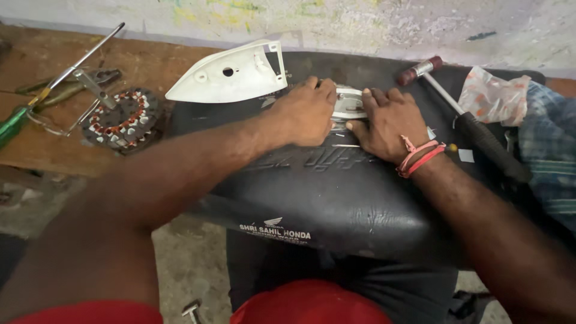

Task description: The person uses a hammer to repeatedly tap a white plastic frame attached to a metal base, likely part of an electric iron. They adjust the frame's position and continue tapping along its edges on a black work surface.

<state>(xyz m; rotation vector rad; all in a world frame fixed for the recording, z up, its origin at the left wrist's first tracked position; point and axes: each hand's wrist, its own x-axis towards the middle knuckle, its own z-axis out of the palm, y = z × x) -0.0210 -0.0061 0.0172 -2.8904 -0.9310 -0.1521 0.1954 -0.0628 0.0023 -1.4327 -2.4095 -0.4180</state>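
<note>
We have both hands on a small shiny metal part (348,105) that lies on a black padded seat (336,192), at about twelve o'clock from our body. Our left hand (303,114) presses down on its left edge with fingers curled close together; our right hand (387,123) covers its right side, fingers bunched and thumb tucked under the near edge. Whether either hand truly pinches the part or only steadies it we cannot tell.

At eleven o'clock of the part lies a white plastic iron shell (231,75), just beside our left knuckles. At two o'clock rests a hammer (462,114), near the right wrist. At nine o'clock, well apart on the wooden tabletop (54,150), sit a wound stator (120,120), pliers (72,81) and a green-handled screwdriver (36,99).

The seat is soft and curved — we judge the part could skid or tip under uneven pressure, and its thin edge might nick a fingertip. A small loose pin (345,146) by the right thumb could roll off the seat.

Most of the part is hidden under our hands; its shape is hard to make out.
</note>
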